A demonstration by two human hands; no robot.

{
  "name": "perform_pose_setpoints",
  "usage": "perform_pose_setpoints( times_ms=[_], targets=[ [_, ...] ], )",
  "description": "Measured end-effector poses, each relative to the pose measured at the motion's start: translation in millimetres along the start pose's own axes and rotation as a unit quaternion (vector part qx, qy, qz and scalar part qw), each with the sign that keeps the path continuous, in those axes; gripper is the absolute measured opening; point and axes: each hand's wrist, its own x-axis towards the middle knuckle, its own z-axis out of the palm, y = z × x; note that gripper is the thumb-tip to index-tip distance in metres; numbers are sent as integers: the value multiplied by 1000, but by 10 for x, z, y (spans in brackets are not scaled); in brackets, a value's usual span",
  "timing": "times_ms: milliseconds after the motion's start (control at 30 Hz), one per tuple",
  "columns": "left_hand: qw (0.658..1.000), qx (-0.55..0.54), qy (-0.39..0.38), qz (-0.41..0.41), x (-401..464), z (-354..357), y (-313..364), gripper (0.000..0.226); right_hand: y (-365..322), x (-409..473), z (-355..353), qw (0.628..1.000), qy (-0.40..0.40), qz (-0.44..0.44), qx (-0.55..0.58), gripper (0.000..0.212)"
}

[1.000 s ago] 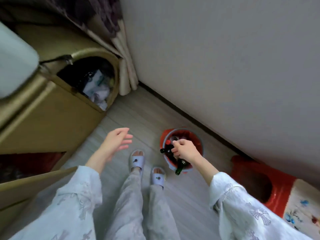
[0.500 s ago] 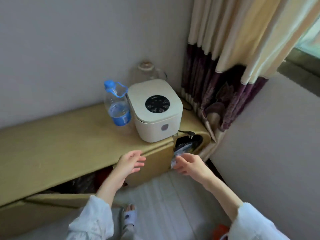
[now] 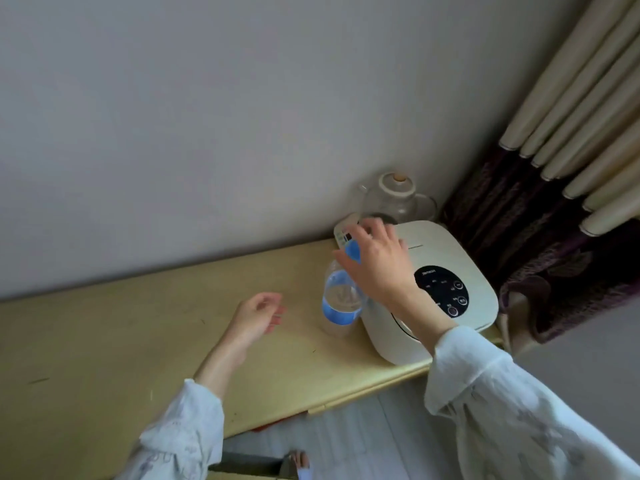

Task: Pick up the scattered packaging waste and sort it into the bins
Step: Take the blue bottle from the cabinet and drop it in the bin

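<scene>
1. Clear plastic water bottle (image 3: 341,299) with blue label and blue cap, upright on yellowish countertop (image 3: 138,341), just beside cream rice cooker (image 3: 440,289), to its left
2. Right hand (image 3: 379,265) over bottle's top, fingers spread and bent down around blue cap; cap peeking out between thumb side and fingers
3. Fingertips (image 3: 363,226) near or on cap, but firm pinch or mere touch: cannot tell, motion blur there
4. Bottle body below and slightly left of right palm, base on countertop, partly filled with water
5. Left hand (image 3: 258,315) low over countertop, well left of bottle, fingers loosely curled, holding nothing
6. Glass kettle (image 3: 398,199) with pale lid behind rice cooker, against grey wall (image 3: 207,116)
7. Small white device (image 3: 344,232) with buttons just behind right hand's fingers, partly hidden
8. Cream and dark purple curtain (image 3: 554,168) at right, hanging beside cooker
9. Pale floorboards (image 3: 363,438) below countertop edge, slippered foot (image 3: 301,465) at bottom edge
10. Light patterned sleeves (image 3: 502,410) on both forearms
</scene>
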Motion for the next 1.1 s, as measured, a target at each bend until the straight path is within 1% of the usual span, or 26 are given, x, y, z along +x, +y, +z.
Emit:
perform_pose_setpoints(
  times_ms=[33, 67, 133, 267, 333, 400, 467, 533, 567, 600, 633, 667, 700, 767, 900, 967, 1033, 1100],
  targets=[
    [1000, 0, -4, -3, 20, -9, -7, 16, 1, 72, 32, 998, -53, 9, -24, 40],
    [1000, 1, -12, -8, 23, -14, -14, 16, -3, 112, 49, 996, -84, 17, -40, 38],
    [999, 8, -27, -17, 29, -13, -18, 16, -19, 111, 82, 995, -93, 15, -42, 36],
    [999, 16, -34, -17, 21, 46, 17, 17, -99, -111, 77, 989, -135, -60, 24, 48],
    [999, 25, -44, -11, -51, 126, 35, 17, -116, -267, 41, 984, -154, -77, 52, 52],
    [998, 40, -52, 5, -173, 233, 39, 15, -88, -436, 32, 981, -158, -90, 66, 51],
    [995, 56, -80, 29, -362, 387, 30, 20, -13, -653, 12, 982, -144, -96, 75, 48],
    [988, 91, -96, 84, -576, 568, -3, 26, 93, -895, -26, 985, -111, -88, 95, 41],
    [980, 129, -98, 116, -689, 676, -57, 35, 172, -1065, -70, 987, -93, -75, 111, 37],
    [967, 183, -104, 145, -752, 779, -134, 60, 249, -1221, -119, 987, -74, -61, 129, 35],
    [944, 260, -105, 172, -827, 905, -229, 85, 344, -1424, -189, 986, -51, -45, 151, 34],
    [925, 305, -111, 199, -902, 1044, -330, 99, 441, -1636, -269, 984, -26, -28, 175, 33],
    [912, 326, -120, 218, -1046, 1200, -377, 107, 539, -1851, -361, 981, 1, -13, 195, 33],
    [898, 326, -157, 250, -1530, 1584, -388, 110, 782, -2339, -535, 976, 40, 8, 212, 30],
    [861, 331, -233, 307, -2234, 2336, -618, 100, 1345, -3342, -777, 978, 60, 65, 189, 25],
    [834, 349, -276, 325, -2491, 2699, -764, 98, 1635, -3819, -855, 977, 57, 115, 171, 28],
    [807, 353, -325, 344, -2691, 3040, -911, 97, 1916, -4253, -903, 975, 33, 163, 148, 32],
    [767, 368, -383, 360, -2894, 3438, -1067, 95, 2235, -4732, -950, 964, 0, 232, 129, 38]
  ],
)
